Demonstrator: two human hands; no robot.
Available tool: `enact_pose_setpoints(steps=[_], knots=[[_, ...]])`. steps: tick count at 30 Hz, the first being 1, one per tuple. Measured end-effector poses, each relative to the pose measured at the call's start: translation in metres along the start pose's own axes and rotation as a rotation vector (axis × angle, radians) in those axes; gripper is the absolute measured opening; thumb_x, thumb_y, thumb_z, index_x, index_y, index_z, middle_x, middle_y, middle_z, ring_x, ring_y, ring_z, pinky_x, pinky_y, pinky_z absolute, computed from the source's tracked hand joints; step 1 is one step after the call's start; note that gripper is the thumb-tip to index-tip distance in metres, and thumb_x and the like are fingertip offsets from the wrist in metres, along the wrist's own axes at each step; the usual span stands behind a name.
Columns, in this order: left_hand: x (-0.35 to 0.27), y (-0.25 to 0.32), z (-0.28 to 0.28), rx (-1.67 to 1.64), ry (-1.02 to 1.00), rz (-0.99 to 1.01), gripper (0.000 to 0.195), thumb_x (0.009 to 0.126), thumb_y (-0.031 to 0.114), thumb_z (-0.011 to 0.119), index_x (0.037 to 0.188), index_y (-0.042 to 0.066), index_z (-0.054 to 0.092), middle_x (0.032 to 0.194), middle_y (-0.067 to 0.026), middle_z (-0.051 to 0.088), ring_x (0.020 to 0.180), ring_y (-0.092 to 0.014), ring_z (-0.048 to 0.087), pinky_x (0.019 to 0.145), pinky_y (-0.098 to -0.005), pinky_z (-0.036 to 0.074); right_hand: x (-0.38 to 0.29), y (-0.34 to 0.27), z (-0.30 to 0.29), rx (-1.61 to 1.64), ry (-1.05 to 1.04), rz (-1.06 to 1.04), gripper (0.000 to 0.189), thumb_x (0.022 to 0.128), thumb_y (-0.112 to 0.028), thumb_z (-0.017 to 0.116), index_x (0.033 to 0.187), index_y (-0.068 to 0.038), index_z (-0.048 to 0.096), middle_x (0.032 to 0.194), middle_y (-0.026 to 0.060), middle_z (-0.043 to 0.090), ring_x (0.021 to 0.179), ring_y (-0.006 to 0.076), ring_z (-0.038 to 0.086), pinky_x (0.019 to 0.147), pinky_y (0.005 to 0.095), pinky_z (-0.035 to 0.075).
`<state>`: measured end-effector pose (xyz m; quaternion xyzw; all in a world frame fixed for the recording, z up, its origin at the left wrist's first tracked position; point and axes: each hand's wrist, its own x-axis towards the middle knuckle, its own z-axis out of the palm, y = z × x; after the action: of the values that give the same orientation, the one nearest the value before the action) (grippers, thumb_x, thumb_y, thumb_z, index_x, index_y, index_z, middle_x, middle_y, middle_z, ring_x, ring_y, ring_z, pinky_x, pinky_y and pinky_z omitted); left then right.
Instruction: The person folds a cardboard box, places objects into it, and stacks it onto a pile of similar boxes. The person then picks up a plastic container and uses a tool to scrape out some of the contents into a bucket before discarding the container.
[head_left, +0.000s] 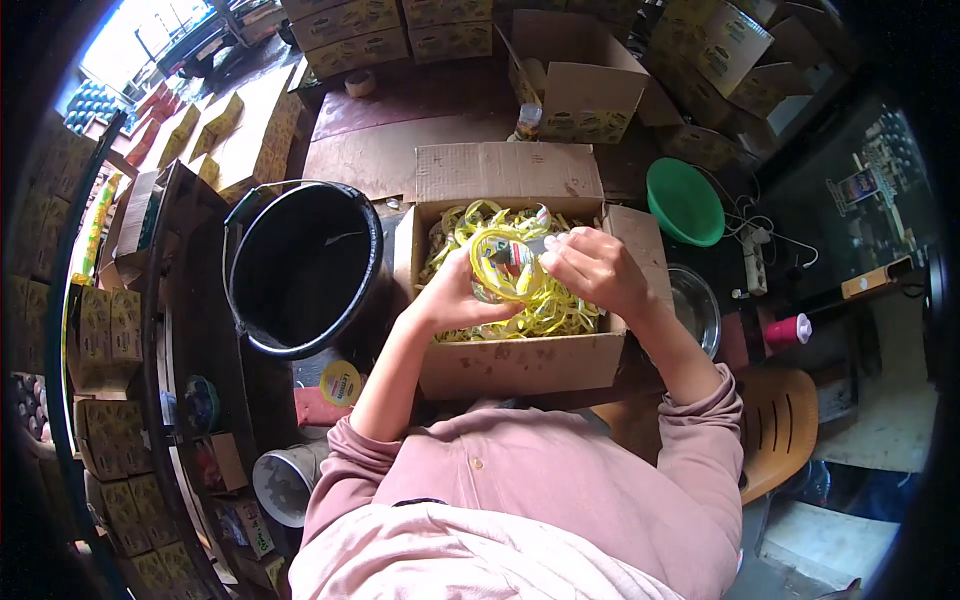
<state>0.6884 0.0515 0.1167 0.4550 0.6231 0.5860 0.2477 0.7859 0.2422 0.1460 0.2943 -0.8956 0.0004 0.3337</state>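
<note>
My left hand (450, 295) grips a round clear plastic tub with a yellow rim (504, 298), tilted so that its mouth faces me. At the tub's right side my right hand (596, 270) has its fingers pinched on a small thin greyish piece (535, 246); its exact kind is hard to see. White covering shows at those fingertips. Both hands are above an open cardboard box (517, 367), filled with yellow printed plastic strips (559, 319) and cut rings.
A black bucket (251, 277) stands left of the box, near a yellow printed lid (340, 383). To the right are a green plastic bowl (685, 202), a clear bowl (694, 307) and a power strip (754, 262). Another open carton (592, 101) stands behind.
</note>
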Motion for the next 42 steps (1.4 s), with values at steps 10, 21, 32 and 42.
enact_pose_setpoints(steps=[10, 21, 32, 42], knots=[[0.003, -0.002, 0.001, -0.161, -0.137, -0.069, 0.041, 0.063, 0.008, 0.068, 0.1, 0.002, 0.052, 0.088, -0.002, 0.057, 0.081, -0.008, 0.052, 0.076, -0.0249, 0.044, -0.007, -0.002, 0.009, 0.017, 0.072, -0.05, 0.014, 0.067, -0.007, 0.06, 0.078, -0.004, 0.054, 0.079, 0.0087, 0.061, 0.071, 0.0197, 0.06, 0.066, 0.0323, 0.052], [0.007, -0.008, 0.004, -0.296, -0.375, -0.28, 0.039, 0.063, 0.003, 0.07, 0.098, 0.004, 0.054, 0.085, -0.0026, 0.059, 0.076, -0.011, 0.056, 0.069, -0.0259, 0.047, -0.011, -0.002, 0.013, 0.099, 0.108, -0.029, 0.018, 0.069, -0.007, 0.059, 0.086, -0.001, 0.056, 0.08, 0.0094, 0.061, 0.074, 0.0221, 0.062, 0.068, 0.0336, 0.052], [0.012, -0.024, 0.016, -1.135, -0.833, -0.308, 0.046, 0.064, 0.016, 0.068, 0.095, -0.008, 0.046, 0.071, -0.0137, 0.051, 0.059, -0.022, 0.054, 0.048, -0.0313, 0.045, -0.009, -0.003, 0.012, 0.229, 0.203, -0.002, 0.022, 0.07, -0.004, 0.058, 0.091, 0.003, 0.057, 0.079, 0.0122, 0.061, 0.074, 0.0244, 0.062, 0.068, 0.0361, 0.053], [0.015, -0.043, 0.022, -1.539, -0.982, -0.324, 0.052, 0.063, 0.019, 0.069, 0.101, -0.008, 0.044, 0.075, -0.0159, 0.052, 0.06, -0.024, 0.055, 0.047, -0.0325, 0.046, -0.008, -0.005, 0.016, 0.226, 0.24, 0.033, 0.024, 0.069, -0.003, 0.061, 0.092, 0.003, 0.056, 0.078, 0.0114, 0.062, 0.073, 0.0245, 0.063, 0.067, 0.0358, 0.053]])
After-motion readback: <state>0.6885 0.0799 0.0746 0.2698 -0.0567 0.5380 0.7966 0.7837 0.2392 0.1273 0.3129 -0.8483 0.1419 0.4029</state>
